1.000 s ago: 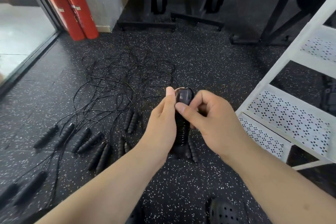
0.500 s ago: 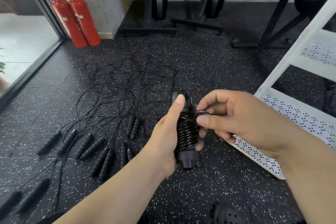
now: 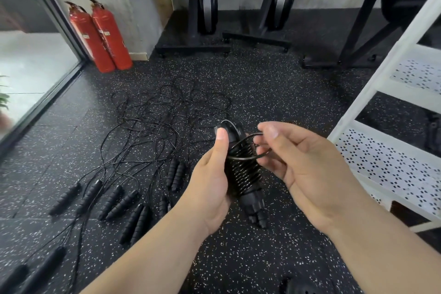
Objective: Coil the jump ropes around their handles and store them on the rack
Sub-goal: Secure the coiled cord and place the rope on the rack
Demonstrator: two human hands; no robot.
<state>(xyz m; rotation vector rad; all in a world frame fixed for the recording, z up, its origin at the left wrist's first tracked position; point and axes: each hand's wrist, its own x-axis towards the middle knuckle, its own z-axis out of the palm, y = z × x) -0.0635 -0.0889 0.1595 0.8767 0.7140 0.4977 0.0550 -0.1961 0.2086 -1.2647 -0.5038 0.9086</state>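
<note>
Handles (image 3: 241, 174), rope-wound, gripped in left hand (image 3: 210, 188); right hand (image 3: 303, 162) pinches rope loop (image 3: 248, 148) beside them. Rack (image 3: 391, 167) shelves at right.

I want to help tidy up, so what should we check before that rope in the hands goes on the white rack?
1. Left hand grips the wrapped handles: ok.
2. Coils sit tight round the handles: ok.
3. Rope end tucked in: not ok; the right hand pinches a loose loop.
4. Bare spot on the white rack: ok.
5. Other ropes coiled: not ok; they lie tangled on the floor.
</note>
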